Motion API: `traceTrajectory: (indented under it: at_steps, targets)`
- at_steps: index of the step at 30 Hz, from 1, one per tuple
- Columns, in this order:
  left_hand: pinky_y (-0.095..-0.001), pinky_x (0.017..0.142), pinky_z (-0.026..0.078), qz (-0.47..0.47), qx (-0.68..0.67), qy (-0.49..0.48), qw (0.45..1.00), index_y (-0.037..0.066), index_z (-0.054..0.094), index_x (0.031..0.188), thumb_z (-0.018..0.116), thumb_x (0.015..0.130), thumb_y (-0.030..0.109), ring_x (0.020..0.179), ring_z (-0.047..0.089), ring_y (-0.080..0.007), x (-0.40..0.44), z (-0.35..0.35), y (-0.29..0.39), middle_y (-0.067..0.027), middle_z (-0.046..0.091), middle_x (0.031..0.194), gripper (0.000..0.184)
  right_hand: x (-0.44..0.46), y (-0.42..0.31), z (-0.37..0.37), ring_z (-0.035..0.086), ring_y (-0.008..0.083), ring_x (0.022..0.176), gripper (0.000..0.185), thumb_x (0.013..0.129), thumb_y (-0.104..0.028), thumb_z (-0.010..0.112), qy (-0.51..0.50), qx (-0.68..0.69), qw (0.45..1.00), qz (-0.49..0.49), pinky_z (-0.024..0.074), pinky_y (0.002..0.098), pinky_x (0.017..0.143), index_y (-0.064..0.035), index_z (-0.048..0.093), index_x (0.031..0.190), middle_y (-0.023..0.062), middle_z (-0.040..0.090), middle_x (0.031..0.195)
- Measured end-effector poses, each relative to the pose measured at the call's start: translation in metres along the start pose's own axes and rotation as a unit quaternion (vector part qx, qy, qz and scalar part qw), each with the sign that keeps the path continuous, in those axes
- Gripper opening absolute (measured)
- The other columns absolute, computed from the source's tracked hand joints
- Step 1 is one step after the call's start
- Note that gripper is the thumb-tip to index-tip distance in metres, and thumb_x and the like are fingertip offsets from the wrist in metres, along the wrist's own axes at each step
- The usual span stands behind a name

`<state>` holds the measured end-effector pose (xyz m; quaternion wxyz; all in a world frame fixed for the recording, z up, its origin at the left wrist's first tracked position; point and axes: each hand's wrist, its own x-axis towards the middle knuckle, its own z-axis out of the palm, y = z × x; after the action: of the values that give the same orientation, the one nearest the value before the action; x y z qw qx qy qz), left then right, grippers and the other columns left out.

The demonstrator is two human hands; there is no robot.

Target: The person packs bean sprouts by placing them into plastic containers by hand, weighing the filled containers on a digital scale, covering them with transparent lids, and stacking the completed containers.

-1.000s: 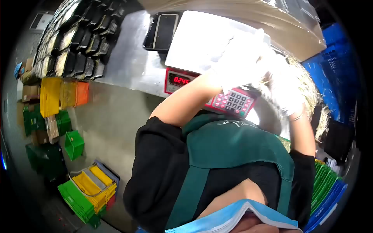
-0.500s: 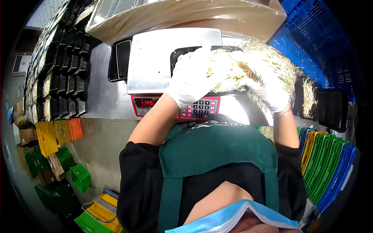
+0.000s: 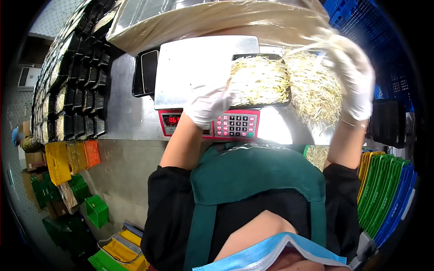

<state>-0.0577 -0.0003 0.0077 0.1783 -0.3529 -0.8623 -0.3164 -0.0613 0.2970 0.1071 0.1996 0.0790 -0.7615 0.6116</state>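
Note:
A black tray filled with pale sprouts (image 3: 260, 81) rests on the right part of the metal scale plate (image 3: 194, 58). My left hand (image 3: 208, 105), in a white glove, has its fingers closed at the tray's left edge. Up to the right, my gloved right hand (image 3: 352, 72) is raised with some sprouts pinched in its fingers, partly blurred. A loose heap of sprouts (image 3: 314, 86) lies against the tray's right side. The red scale panel (image 3: 233, 124) shows lit red digits below the plate.
Stacked black trays (image 3: 77, 90) stand at the left beside a phone-like black object (image 3: 147, 72). A plastic-lined box (image 3: 217, 22) is behind the scale. Blue crates (image 3: 384, 49) and a black container (image 3: 389, 123) are at the right; colored crates (image 3: 382, 194) stand below.
My right hand has lifted off the tray and moved right and up with sprouts. My left hand has drawn back to the tray's left edge. More of the filled tray shows.

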Motion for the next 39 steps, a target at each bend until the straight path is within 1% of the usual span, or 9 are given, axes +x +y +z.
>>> traceTrajectory:
  at_steps: [3,8,10,14,15,28,33,36,39]
  targets:
    - [-0.0352,0.07,0.048,-0.39,-0.19,0.055,0.899,0.007,0.066,0.107,0.05,0.095,0.04,0.077,0.062,-0.027,-0.017,-0.01,0.004,-0.0128,0.065,0.083,0.038,-0.007,0.03,0.047,0.062,0.0128,0.081,0.032,0.087,-0.021,0.066,-0.18,-0.098,0.978,0.045,0.0495,0.025,0.073,-0.0034,0.064,0.113,0.0077,0.067,0.094]
    - [-0.0343,0.086,0.049,-0.254,-0.445,0.095,0.853,-0.008,0.045,0.126,0.071,0.081,0.037,0.099,0.061,-0.0247,-0.004,-0.011,0.035,-0.0175,0.062,0.11,0.069,0.007,0.036,0.05,0.062,0.0302,0.094,0.042,0.088,-0.028,0.061,-0.33,-0.22,0.905,-0.153,0.0479,0.035,0.084,-0.0053,0.058,0.124,0.0181,0.064,0.106]
    - [-0.0377,0.094,0.046,-0.105,-0.154,0.01,0.982,-0.002,0.041,0.134,0.077,0.075,0.023,0.109,0.059,-0.0275,0.014,-0.017,0.033,-0.0194,0.06,0.117,0.073,0.003,0.053,0.061,0.062,0.0315,0.092,0.04,0.088,-0.028,0.062,-0.348,-0.263,0.893,-0.106,0.0484,0.0356,0.083,-0.0051,0.059,0.121,0.0188,0.064,0.105]
    - [-0.0429,0.107,0.03,0.015,0.014,0.002,1.0,-0.006,0.033,0.138,0.075,0.068,0.049,0.128,0.039,-0.0376,0.053,0.008,0.02,-0.0232,0.038,0.141,0.098,-0.016,0.017,0.085,0.063,0.034,0.089,0.039,0.086,-0.03,0.063,-0.383,-0.252,0.888,0.023,0.0498,0.0376,0.08,-0.0028,0.062,0.114,0.02,0.064,0.101]
    - [-0.0447,0.103,0.034,0.038,-0.014,0.024,0.999,-0.003,0.043,0.133,0.073,0.067,0.047,0.121,0.044,-0.0388,0.053,0.01,0.015,-0.0227,0.047,0.132,0.088,-0.027,0.039,0.09,0.063,0.035,0.089,0.039,0.087,-0.031,0.061,-0.296,-0.284,0.897,-0.165,0.0499,0.0387,0.081,-0.0009,0.062,0.111,0.0203,0.064,0.099]
    - [-0.0418,0.082,0.044,-0.022,-0.046,-0.091,0.995,-0.003,0.049,0.124,0.068,0.076,0.047,0.091,0.056,-0.0318,0.033,0.027,-0.004,-0.0182,0.058,0.105,0.071,-0.023,0.048,0.051,0.061,0.033,0.098,0.055,0.078,-0.037,0.072,-0.27,-0.224,0.936,-0.032,0.0472,0.0401,0.09,-0.0014,0.058,0.118,0.0187,0.062,0.11]
    - [-0.0397,0.086,0.045,-0.106,-0.115,-0.164,0.974,-0.004,0.046,0.127,0.067,0.079,0.043,0.097,0.057,-0.0314,0.038,0.018,0.012,-0.0182,0.058,0.111,0.071,-0.025,0.044,0.036,0.056,0.0279,0.114,0.058,0.075,-0.029,0.075,-0.189,-0.263,0.929,-0.177,0.0457,0.0373,0.092,-0.0087,0.056,0.126,0.0139,0.058,0.125]
    - [-0.037,0.086,0.049,0.041,-0.067,-0.058,0.995,-0.004,0.045,0.128,0.07,0.079,0.043,0.099,0.062,-0.0284,0.025,-0.019,0.034,-0.0189,0.062,0.112,0.072,-0.037,0.028,0.008,0.054,0.0236,0.117,0.061,0.075,-0.025,0.075,-0.104,-0.157,0.982,-0.037,0.0445,0.0352,0.094,-0.0091,0.053,0.13,0.0104,0.056,0.131]
    - [-0.0334,0.08,0.054,-0.173,-0.16,0.009,0.972,-0.005,0.051,0.12,0.08,0.074,0.031,0.091,0.067,-0.0224,0.004,-0.016,0.021,-0.0166,0.067,0.104,0.065,-0.068,0.092,-0.012,0.05,0.0208,0.121,0.062,0.081,-0.024,0.071,-0.041,-0.121,0.992,0.02,0.0428,0.0343,0.096,-0.01,0.046,0.136,0.0095,0.052,0.135]
